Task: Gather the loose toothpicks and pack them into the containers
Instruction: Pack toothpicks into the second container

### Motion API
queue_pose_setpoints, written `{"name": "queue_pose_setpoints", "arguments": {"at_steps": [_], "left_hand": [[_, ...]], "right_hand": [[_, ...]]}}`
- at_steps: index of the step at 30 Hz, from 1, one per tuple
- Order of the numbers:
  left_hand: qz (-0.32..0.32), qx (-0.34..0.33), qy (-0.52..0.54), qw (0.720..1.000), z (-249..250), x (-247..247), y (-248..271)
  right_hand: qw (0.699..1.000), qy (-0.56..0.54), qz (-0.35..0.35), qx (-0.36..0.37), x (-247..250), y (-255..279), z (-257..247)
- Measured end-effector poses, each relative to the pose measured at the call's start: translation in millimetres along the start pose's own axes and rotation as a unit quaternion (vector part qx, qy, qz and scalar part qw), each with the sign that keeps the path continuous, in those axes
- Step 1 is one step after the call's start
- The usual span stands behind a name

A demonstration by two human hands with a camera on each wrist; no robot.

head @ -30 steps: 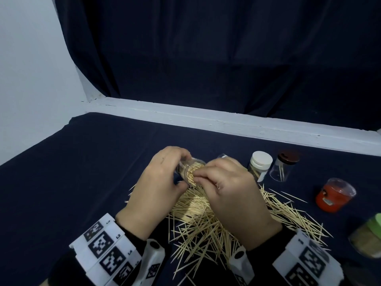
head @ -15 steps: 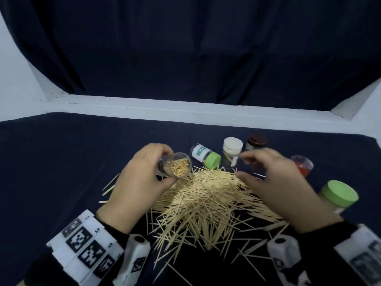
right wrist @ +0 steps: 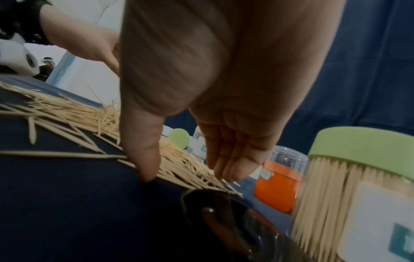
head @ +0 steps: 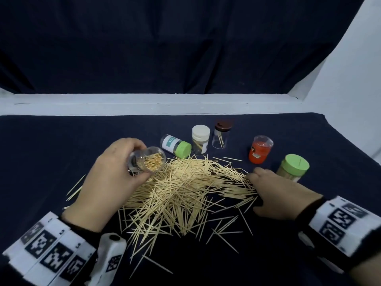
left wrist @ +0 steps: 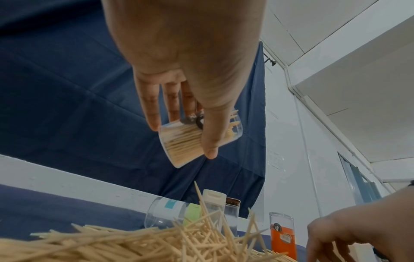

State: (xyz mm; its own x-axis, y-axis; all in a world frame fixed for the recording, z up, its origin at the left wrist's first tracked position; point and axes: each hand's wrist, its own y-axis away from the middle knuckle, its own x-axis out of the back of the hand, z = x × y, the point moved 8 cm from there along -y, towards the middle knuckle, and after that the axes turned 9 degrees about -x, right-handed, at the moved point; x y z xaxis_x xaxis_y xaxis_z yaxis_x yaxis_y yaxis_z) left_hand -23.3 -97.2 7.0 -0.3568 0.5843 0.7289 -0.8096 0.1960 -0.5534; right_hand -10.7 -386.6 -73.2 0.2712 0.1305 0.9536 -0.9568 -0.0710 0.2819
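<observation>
Dark cloth (head: 51,157): toothpicks (head: 185,188) between left hand (head: 111,178), right hand (head: 278,195)

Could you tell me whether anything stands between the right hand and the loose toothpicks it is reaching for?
Nothing visible does. The right hand is already at the right edge of the toothpick pile, thumb and fingertips down among the sticks. The green-lidded jar stands just beyond the hand, not in its path.

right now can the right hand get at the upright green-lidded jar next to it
Probably yes: the right hand holds nothing, rests at the toothpick pile's edge, and the green-lidded jar stands just beyond its knuckles, nothing between them.
</observation>
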Motion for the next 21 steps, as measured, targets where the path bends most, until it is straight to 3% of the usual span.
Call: {"name": "queue_pose_setpoints", "arguments": {"at_steps": [5, 11, 15, 21], "left_hand": [[-0.001, 0.012, 0.007, 1.000, -2.1, -0.2, 0.4], [-0.006, 0.011, 0.006, 1.000, -3.0, 0.2, 1.1], [-0.009, 0.016, 0.006, 1.000, -4.3, -1.0, 1.1], [-0.020, 0.016, 0.016, 1.000, -3.4, -5.6, 0.4]], "right_hand": [[1.000, -0.016, -0.014, 0.007, 0.8, -16.3, -12.9], [0.998, -0.053, 0.045, -0.009, 15.9, -33.9, -23.4], [0.998, -0.045, -0.002, -0.032, 6.9, -38.4, -20.3], [0.997, -0.061, -0.038, 0.008, -3.9, -40.4, -30.4]]}}
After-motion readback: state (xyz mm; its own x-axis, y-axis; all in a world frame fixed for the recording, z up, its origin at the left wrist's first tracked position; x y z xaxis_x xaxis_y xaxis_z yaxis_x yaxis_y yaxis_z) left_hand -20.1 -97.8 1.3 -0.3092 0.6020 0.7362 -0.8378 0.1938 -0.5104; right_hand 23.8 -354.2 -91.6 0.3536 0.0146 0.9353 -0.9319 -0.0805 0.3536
